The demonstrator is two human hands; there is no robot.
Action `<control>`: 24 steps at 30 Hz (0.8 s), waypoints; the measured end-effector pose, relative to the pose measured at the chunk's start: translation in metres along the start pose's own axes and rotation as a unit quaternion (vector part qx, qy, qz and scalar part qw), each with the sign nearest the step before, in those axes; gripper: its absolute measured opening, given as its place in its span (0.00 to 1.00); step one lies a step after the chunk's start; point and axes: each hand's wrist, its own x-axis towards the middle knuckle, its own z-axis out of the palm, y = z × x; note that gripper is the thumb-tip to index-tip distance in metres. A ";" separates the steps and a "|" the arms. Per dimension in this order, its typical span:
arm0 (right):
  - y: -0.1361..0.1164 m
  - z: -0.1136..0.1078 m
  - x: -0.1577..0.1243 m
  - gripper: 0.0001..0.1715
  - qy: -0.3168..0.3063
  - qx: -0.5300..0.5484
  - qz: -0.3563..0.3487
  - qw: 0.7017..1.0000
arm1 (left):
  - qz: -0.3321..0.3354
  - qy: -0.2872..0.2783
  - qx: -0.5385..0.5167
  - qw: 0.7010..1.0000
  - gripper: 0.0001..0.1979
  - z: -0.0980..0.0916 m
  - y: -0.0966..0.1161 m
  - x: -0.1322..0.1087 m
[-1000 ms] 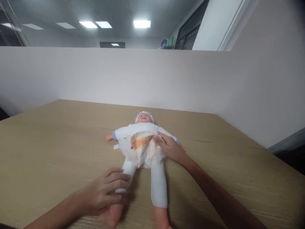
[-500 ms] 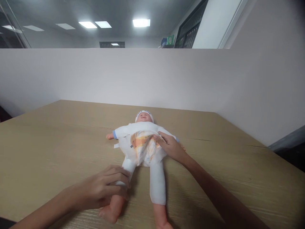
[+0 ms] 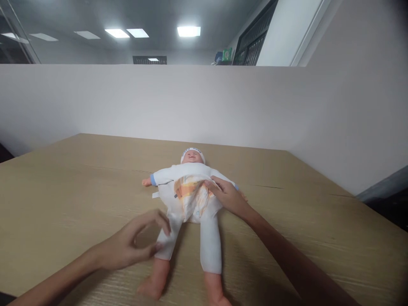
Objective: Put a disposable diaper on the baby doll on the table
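A baby doll point(image 3: 198, 171) in a white outfit with blue cuffs and a white printed cap lies on its back, feet toward me. Around its hips is a white diaper point(image 3: 188, 191) with an orange-patterned front; one side tab sticks out at the left. My right hand point(image 3: 228, 193) pinches the diaper's upper right front edge, thumb and fingers closed on it. Beside the doll's left-hand leg point(image 3: 170, 240), as I see it, my left hand point(image 3: 140, 240) is open, fingers curved and thumb apart; whether the fingertips touch the leg I cannot tell.
The doll lies on a wooden table point(image 3: 79, 182) with thin cracks in its top. A pale wall point(image 3: 191, 102) rises behind the table's far edge, with a window opening above it. At the right edge is a dark object point(image 3: 392, 191).
My left hand has come off the doll's lower leg, shifting left and slightly up, its fingers spreading apart. The right hand stays on the diaper. The doll's foot has shifted slightly.
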 end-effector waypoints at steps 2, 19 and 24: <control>0.001 0.001 0.001 0.29 -0.003 0.012 0.006 1.000 | -0.039 0.155 -0.013 0.987 0.15 0.009 -0.017 0.013; 0.014 -0.008 0.027 0.30 -0.026 0.119 0.030 0.992 | -0.160 0.199 -0.185 0.949 0.27 -0.018 -0.070 0.112; 0.030 -0.013 0.053 0.40 -0.103 0.211 0.079 0.969 | -0.192 0.170 -0.237 0.937 0.31 -0.021 -0.092 0.128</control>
